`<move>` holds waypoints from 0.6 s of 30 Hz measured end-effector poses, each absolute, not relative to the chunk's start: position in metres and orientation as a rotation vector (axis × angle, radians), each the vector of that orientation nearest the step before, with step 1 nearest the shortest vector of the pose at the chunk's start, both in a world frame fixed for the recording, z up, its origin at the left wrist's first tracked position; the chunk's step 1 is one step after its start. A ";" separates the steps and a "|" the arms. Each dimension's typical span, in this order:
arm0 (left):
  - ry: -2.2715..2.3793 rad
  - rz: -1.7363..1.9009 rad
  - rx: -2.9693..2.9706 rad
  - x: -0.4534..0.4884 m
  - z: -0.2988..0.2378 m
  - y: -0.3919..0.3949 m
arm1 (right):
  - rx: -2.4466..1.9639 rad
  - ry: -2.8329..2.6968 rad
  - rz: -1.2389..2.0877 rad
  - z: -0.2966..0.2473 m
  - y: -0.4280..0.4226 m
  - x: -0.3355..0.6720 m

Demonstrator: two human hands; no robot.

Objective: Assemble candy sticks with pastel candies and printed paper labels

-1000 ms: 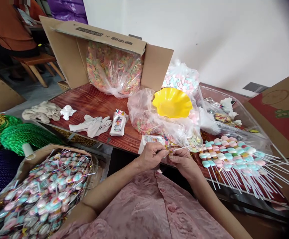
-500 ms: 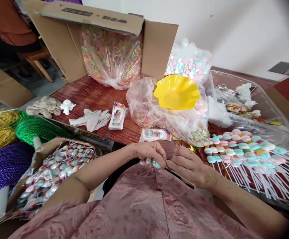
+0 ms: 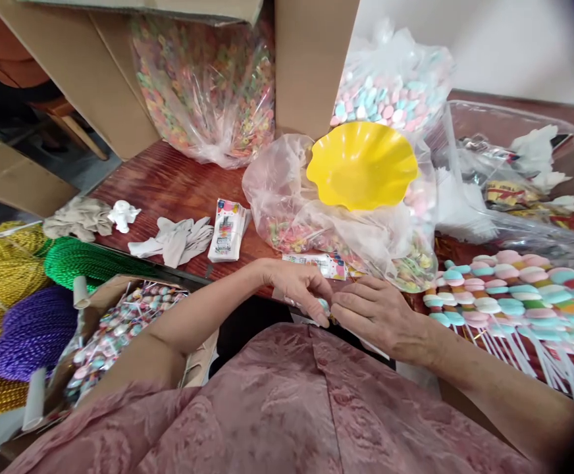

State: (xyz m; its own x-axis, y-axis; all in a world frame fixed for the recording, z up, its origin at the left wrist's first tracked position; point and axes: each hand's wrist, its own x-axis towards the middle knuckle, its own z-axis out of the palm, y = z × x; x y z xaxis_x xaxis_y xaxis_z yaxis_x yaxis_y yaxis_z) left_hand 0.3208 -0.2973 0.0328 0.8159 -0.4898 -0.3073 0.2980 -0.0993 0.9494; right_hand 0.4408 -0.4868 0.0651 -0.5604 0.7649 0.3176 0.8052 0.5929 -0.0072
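Reddish-brown wooden table before us, white wall behind. Our left hand and right hand meet just over table's near edge, above our pink patterned blouse. Fingertips of both pinch small wrapped pastel candy piece between them; piece mostly hidden. Behind hands: clear plastic bag of mixed sweets, wavy yellow plastic bowl on top. At right, rows of pastel marshmallow skewers on white sticks. At left, open cardboard box of wrapped lollipops.
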 end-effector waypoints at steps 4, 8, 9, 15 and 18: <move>-0.164 -0.532 2.270 0.322 0.069 -0.284 | -1.451 -2.597 -0.228 0.051 -0.489 0.448; -0.141 0.310 2.863 0.311 0.093 -0.323 | -1.705 -2.271 -0.035 0.039 -0.475 0.472; -0.222 0.424 2.908 0.309 0.090 -0.335 | -1.779 -2.100 0.065 0.040 -0.470 0.478; -0.082 0.405 2.308 0.324 0.031 -0.338 | -1.696 -1.417 0.574 0.057 -0.461 0.452; 0.051 0.622 1.908 0.331 0.028 -0.319 | -1.560 -1.462 0.870 0.047 -0.464 0.433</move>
State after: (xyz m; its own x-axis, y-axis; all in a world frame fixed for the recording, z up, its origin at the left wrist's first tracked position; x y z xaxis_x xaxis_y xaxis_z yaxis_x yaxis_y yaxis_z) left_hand 0.3315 -0.3187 0.0282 0.8626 0.3151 0.3958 -0.2462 -0.4221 0.8725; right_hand 0.4328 -0.4636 0.0470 0.0913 0.9949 0.0423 0.4370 -0.0018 -0.8995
